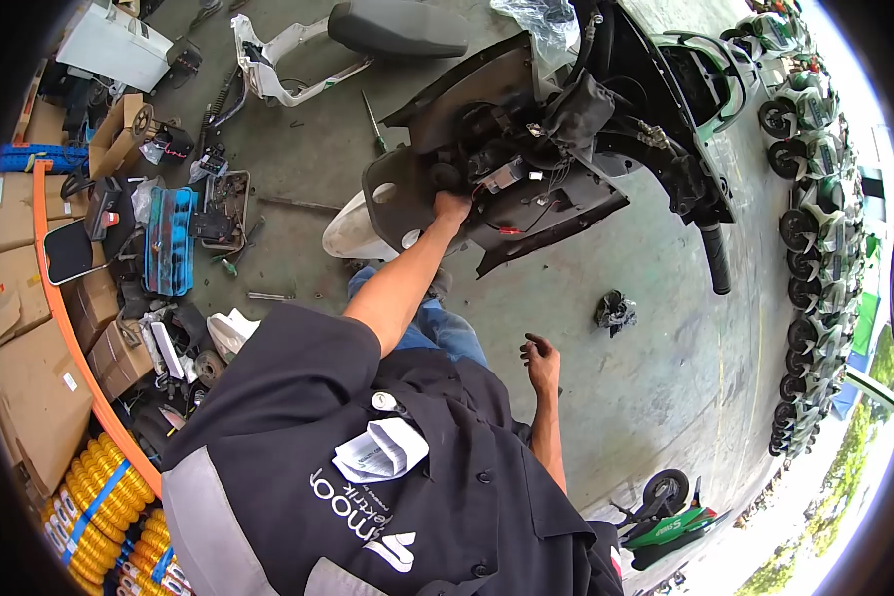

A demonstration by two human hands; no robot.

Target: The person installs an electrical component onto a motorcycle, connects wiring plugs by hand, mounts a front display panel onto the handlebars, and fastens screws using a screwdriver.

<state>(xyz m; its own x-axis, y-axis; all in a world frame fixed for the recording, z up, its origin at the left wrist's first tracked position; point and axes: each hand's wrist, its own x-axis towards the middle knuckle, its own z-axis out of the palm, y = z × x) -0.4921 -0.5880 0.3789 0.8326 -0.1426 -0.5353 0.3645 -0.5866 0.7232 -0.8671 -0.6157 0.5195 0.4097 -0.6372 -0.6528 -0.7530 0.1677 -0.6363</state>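
Note:
My left hand point(452, 206) reaches forward into the dark underside of a partly stripped scooter point(556, 199). Its fingers go in among black parts, so whether they grip anything is hidden. Close to it are a small silver box point(507, 177) with wires and a red connector point(508, 230). A white fender point(350, 230) lies just left of my forearm. My right hand point(541, 363) hangs at my side, apart from the scooter, with darkened fingers spread and nothing in them. The handlebar grip point(715, 258) points down toward me on the right.
A crumpled black bundle point(616, 312) lies on the floor to the right. A screwdriver point(374, 121) rests beyond the scooter, near a seat point(397, 28). Leftward are a blue toolbox point(171, 241), cardboard boxes point(40, 348) and an orange rail point(79, 348). Parked scooters point(810, 228) line the right.

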